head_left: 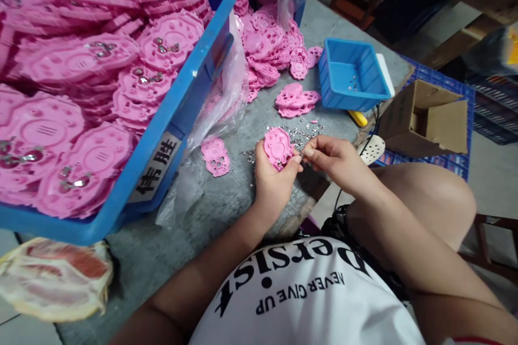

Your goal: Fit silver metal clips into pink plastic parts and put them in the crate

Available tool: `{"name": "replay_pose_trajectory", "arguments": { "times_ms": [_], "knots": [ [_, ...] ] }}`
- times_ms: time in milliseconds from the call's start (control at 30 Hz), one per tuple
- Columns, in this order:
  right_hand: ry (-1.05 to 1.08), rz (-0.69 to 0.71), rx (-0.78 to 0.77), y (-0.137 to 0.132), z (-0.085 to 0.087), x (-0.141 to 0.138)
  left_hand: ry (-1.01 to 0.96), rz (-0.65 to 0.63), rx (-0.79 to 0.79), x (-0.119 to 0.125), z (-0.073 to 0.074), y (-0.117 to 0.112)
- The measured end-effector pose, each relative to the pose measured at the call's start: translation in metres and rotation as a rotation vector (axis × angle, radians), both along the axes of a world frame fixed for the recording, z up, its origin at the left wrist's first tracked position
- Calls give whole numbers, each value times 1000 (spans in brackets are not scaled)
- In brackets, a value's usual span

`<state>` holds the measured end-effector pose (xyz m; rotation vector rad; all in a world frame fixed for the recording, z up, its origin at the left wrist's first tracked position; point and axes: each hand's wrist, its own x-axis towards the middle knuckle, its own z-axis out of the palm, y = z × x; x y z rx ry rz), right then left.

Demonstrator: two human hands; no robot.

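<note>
My left hand (275, 178) grips a pink plastic panel (278, 145), its thumb across the lower right edge. Small shiny metal parts show near that lower edge. Close at its right, my right hand (329, 157) pinches with thumb and forefinger; whatever is between the fingertips is too small to make out. Beneath and behind both hands lies a scatter of tiny metal pieces (301, 133) on the grey tabletop (243, 194). One loose pink panel (216, 157) with holes rests left of my left hand. A few more pink panels (297, 100) are stacked just beyond the metal pieces.
A large blue crate (170, 102) heaped with pink panels takes up the left, clear plastic sheeting (218, 102) beside it. A small blue bin (354, 94) with a few metal bits stands back right. Further right are a cardboard box (429, 124) and a cut fruit rind (56, 280) lies lower left.
</note>
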<state>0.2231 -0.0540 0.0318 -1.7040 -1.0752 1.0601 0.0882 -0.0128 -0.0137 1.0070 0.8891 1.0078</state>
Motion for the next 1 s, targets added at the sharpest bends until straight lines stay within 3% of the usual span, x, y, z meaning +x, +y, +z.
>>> {"name": "replay_pose_trajectory", "arguments": {
  "times_ms": [433, 733, 900, 1000],
  "knots": [
    [-2, -6, 7, 0, 2, 0, 80, 37, -5, -2, 3, 1],
    [54, -62, -30, 7, -3, 5, -63, -45, -106, -2, 3, 2],
    [86, -151, 130, 4, 2, 3, -286, -117, -211, -3, 8, 5],
    [117, -162, 175, 2, 3, 1, -292, -120, -254, -2, 8, 8]
  ]
}}
